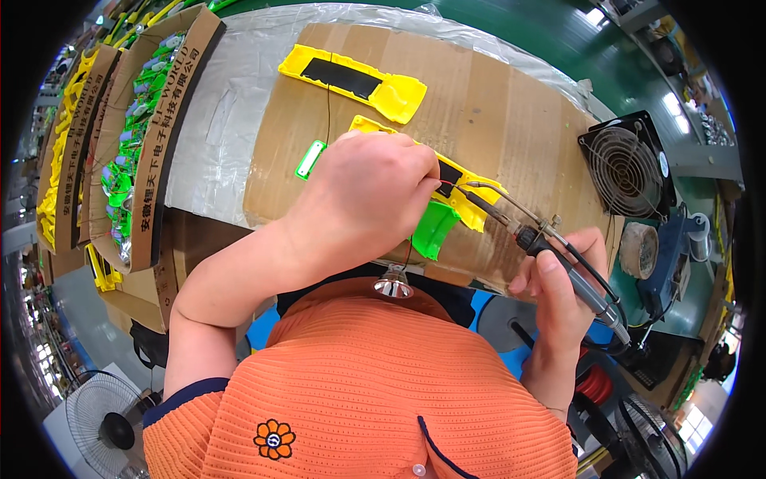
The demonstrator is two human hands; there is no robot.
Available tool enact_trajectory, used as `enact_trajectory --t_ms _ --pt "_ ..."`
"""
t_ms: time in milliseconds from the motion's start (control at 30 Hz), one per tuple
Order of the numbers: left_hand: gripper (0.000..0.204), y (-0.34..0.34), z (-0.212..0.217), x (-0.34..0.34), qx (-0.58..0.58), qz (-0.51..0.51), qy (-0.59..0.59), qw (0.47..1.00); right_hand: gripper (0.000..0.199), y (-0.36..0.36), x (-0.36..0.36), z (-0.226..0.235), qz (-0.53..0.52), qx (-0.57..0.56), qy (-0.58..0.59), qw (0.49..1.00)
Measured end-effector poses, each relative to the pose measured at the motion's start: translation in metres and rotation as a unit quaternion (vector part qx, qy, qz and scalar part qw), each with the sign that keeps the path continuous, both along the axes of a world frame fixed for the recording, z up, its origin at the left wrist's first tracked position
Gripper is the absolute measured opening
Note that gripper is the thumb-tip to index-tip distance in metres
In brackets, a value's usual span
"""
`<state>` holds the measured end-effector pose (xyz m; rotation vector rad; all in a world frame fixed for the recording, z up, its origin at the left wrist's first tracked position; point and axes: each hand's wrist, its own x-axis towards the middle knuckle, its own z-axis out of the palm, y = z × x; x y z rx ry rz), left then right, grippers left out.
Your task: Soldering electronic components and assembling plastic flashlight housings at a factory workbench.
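My left hand (371,188) is closed in a pinch on a thin red wire (445,183) above a yellow plastic housing (481,214) with a black panel. In my right hand (562,291) is a soldering iron (586,289) with a thin feed tube along it, its tip pointing at the wire by my left fingertips. The left hand covers much of the housing. Next to that housing lies a green plastic piece (435,229), and a small reflector lamp (393,283) hangs at the near edge. Farther off rests a second yellow housing (399,96), a wire running from it toward a small green frame (310,160).
A cardboard sheet (511,88) covers the work surface. At left stand a box (179,104) of green parts and a box (84,136) of yellow parts. A square black fan (626,168) and a round roll (639,249) are at right.
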<state>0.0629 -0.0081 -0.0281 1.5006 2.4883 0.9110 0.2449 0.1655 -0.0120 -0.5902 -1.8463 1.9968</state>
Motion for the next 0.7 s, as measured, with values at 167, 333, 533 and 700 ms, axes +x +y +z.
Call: enact_trajectory --t_ms 167,333,533,700 --pt "0.008 0.0006 -0.0006 -0.0015 -0.02 0.001 0.018 1.0 0.019 -0.0018 -0.0027 -0.0004 -0.001 -0.001 -0.016 1.0" --pt "0.007 0.0004 -0.0019 -0.0027 -0.021 0.002 0.023 1.0 0.019 -0.0006 -0.0019 0.0002 0.008 -0.009 -0.015 1.0" --pt "0.008 0.0007 -0.0015 -0.0021 -0.031 0.002 0.031 0.999 0.019 -0.0015 -0.0029 0.001 0.017 0.009 -0.042 0.999" --pt "0.009 0.001 -0.002 -0.0032 -0.033 -0.006 0.038 0.999 0.019 -0.003 -0.0044 -0.0009 0.013 0.015 -0.035 0.999"
